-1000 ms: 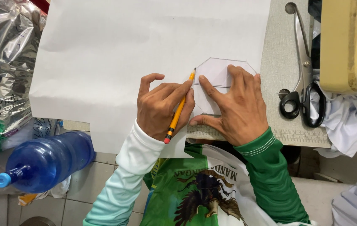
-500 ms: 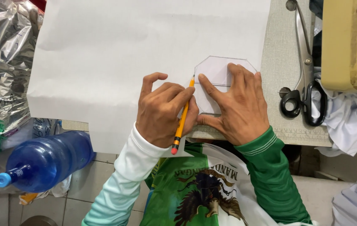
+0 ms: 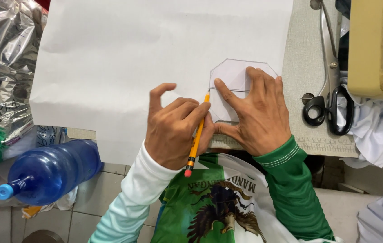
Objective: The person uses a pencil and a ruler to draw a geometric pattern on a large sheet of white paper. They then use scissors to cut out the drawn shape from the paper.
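Your left hand [image 3: 173, 130] has its fingers closed around a yellow pencil [image 3: 197, 135], the tip set against the left edge of a clear octagonal template [image 3: 236, 78] and the pink eraser end pointing back toward your body. The forefinger of that hand is lifted and curled above the paper, not touching the pencil.

Your right hand [image 3: 259, 114] lies flat and spread on the template, holding nothing; its fingers press the template down, the thumb running along its lower edge and the fingertips reaching onto its middle. The two hands are just beside each other, with the pencil between them.

The template lies on the lower right part of a large white sheet of paper [image 3: 124, 58], which covers most of the bench [image 3: 301, 63] and hangs over its near edge. To the right of your right hand, large scissors with black handles [image 3: 328, 90] lie on the bare bench surface, near a crumpled white cloth [image 3: 376, 130]. Below the bench on your left, a blue plastic water bottle [image 3: 50, 173] lies on its side, beside crinkled silver foil [image 3: 9, 58].
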